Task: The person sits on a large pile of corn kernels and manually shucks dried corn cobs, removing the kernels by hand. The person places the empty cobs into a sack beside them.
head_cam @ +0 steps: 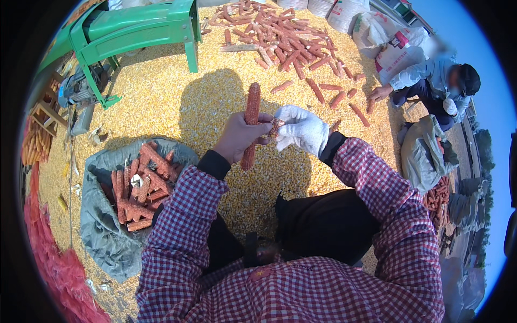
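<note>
My bare left hand (239,136) grips a long red corncob (253,105), stripped of kernels and held nearly upright in front of me. In a white knit glove, my right hand (303,128) pinches a short reddish cob piece (276,128) right beside the left fingertips. A few pale spots show on that piece; the glove hides part of it. Beneath both hands spreads a thick layer of loose yellow corn kernels (266,181). At my left stands a grey-green woven sack (101,242) with its mouth wide, holding many bare red cobs (151,183).
A heap of shelled cobs (282,36) lies on the kernels ahead. Far left stands a green metal machine (137,30) with a motor (78,92). At right a seated person (438,87) reaches to a cob beside a sack (424,155). Red netting (52,262) edges the left.
</note>
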### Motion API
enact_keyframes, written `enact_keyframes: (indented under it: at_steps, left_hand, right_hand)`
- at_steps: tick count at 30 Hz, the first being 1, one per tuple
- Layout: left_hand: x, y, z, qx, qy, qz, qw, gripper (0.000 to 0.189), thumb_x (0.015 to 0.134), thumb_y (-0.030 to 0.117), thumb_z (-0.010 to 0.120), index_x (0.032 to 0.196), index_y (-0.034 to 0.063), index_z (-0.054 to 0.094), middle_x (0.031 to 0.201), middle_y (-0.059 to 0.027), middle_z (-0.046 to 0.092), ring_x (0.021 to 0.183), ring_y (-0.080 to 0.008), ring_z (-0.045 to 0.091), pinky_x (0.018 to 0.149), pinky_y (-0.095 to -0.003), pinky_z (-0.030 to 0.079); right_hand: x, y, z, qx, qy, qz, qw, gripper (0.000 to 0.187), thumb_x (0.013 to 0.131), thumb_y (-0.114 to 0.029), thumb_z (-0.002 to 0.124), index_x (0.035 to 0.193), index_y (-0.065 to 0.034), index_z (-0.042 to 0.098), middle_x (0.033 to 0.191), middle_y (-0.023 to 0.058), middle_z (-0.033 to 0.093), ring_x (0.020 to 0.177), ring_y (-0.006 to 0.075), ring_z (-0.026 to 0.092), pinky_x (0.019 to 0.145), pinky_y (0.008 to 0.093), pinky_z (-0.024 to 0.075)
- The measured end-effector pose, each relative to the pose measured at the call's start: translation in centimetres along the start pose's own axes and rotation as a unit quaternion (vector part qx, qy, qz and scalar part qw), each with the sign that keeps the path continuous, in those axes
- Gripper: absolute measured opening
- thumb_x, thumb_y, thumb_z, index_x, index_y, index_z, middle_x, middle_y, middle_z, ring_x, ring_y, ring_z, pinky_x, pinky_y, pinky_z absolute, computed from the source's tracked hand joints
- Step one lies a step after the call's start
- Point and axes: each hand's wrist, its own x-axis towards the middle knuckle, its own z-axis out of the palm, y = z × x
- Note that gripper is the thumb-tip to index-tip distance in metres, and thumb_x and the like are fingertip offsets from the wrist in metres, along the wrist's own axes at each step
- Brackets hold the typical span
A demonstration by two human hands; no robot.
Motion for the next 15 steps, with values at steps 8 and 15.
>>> enact_keyframes:
  at_steps: [8,15]
  left_hand:
    - [0.2,-1.1,-1.1,0.112,-0.02,0.022,0.993,0.031,0.086,0.01,0.073,0.108,-0.0099,0.064,0.089,-0.0102,0.069,0.07,-0.0135,0.066,0.063,-0.0276,0.056]
    - [0.0,-0.7,0.0,0.091,-0.002,0.042,0.995,0.03,0.082,0.014,0.076,0.099,-0.0087,0.068,0.077,-0.0074,0.068,0.063,-0.0122,0.064,0.059,-0.0272,0.053]
  right_hand:
    - [-0.4,-0.8,2.1,-0.135,0.034,0.005,0.99,0.027,0.089,0.002,0.065,0.115,0.0,0.058,0.096,0.0103,0.066,0.079,0.0243,0.069,0.068,0.0408,0.0625]
    - [0.0,-0.8,0.7,-0.087,0.062,0.003,0.994,0.032,0.088,0.005,0.065,0.118,0.0016,0.056,0.096,0.0117,0.064,0.078,0.0262,0.069,0.063,0.0404,0.0638]
